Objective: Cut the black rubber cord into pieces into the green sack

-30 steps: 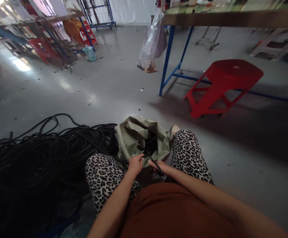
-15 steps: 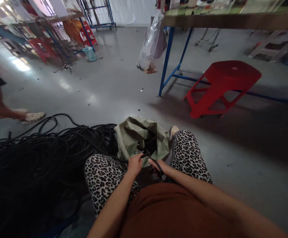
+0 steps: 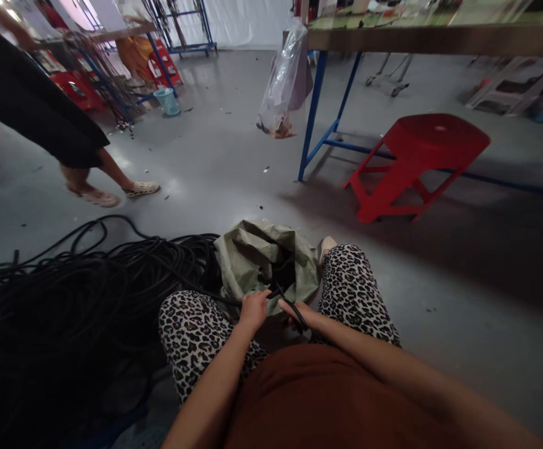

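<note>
My left hand point(image 3: 254, 308) is closed around a black cord point(image 3: 231, 302) near its end, over the near rim of an open woven sack point(image 3: 234, 262). Just right of it, my right hand point(image 3: 302, 313) grips a pair of scissors point(image 3: 296, 309) by the black handles. The blades point up and left at the cord's end, above the sack mouth; whether they touch the cord is too small to tell. Dark pieces lie inside the sack, hard to make out. From my left hand the cord runs left toward a large tangled heap of black cord point(image 3: 159, 262).
A red stool point(image 3: 435, 149) stands at the right beside a blue-legged table point(image 3: 393, 38). A clear plastic bag point(image 3: 281, 87) hangs from the table's corner. Another person's legs point(image 3: 88, 162) are beyond the cord heap. A light-blue bin point(image 3: 166, 101) stands farther back.
The other person at the left has stepped right, farther into view. My hands, the cord and the scissors have hardly moved.
</note>
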Tool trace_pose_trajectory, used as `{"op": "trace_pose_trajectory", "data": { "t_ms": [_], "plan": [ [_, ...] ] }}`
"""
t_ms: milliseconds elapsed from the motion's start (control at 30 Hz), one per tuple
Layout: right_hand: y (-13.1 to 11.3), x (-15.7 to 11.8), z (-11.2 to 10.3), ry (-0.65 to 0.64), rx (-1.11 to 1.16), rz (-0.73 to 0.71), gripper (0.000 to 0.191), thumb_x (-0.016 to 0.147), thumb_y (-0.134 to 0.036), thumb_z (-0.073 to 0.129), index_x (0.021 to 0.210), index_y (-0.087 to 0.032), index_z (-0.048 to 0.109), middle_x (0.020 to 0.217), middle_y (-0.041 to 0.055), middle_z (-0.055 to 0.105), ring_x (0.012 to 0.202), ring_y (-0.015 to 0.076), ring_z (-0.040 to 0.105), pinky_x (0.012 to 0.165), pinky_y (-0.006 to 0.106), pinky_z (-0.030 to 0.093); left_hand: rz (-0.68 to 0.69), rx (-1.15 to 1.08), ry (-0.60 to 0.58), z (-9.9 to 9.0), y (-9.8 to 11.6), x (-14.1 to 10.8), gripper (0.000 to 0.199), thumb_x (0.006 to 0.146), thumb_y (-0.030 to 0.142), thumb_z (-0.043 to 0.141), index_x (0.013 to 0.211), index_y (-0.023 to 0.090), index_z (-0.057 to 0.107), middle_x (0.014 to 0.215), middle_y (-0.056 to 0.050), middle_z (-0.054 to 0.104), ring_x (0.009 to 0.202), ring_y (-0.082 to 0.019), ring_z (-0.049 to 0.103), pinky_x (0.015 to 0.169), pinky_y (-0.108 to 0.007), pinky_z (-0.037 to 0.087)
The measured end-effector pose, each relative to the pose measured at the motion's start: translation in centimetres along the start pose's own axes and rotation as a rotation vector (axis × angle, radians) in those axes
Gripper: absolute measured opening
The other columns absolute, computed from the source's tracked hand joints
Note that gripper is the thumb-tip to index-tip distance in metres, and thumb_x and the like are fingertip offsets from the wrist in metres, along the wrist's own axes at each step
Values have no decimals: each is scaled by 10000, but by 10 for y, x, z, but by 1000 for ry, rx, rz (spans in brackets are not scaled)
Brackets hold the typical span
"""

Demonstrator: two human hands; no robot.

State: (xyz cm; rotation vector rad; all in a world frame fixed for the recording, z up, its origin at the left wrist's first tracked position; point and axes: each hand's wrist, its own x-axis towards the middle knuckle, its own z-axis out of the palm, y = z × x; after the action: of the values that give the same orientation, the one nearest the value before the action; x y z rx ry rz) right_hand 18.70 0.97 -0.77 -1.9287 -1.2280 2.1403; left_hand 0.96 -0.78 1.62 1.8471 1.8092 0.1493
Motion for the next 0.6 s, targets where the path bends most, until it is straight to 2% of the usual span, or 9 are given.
{"op": "trace_pose_trajectory", "data": {
  "t_ms": [233,467,600],
  "plan": [
    [4,4,0,15,-40,-6,590,867,-683,463,666,-137,554,470,7,523,378,114,514,382,196,416,-5,10,-13,-2,-1,1,367,886,137,454,1197,240,619,1051,-47,707,1030,-180,630,914,-313,422],
    [-1,-7,0,44,-218,-102,674,894,-686,394,504,-147,505,423,26,490,364,115,508,372,191,373,-5,-18,-3,-4,1,1,367,891,158,458,1211,234,620,1079,-56,707,1022,-176,638,933,-307,435],
    [-6,-16,1,51,-217,-112,677,903,-678,379,487,-155,485,410,18,476,349,109,489,355,186,367,-16,-69,17,-6,3,0,373,890,150,451,1217,219,618,1140,-60,698,1049,-176,634,960,-319,435]
  ]
}}
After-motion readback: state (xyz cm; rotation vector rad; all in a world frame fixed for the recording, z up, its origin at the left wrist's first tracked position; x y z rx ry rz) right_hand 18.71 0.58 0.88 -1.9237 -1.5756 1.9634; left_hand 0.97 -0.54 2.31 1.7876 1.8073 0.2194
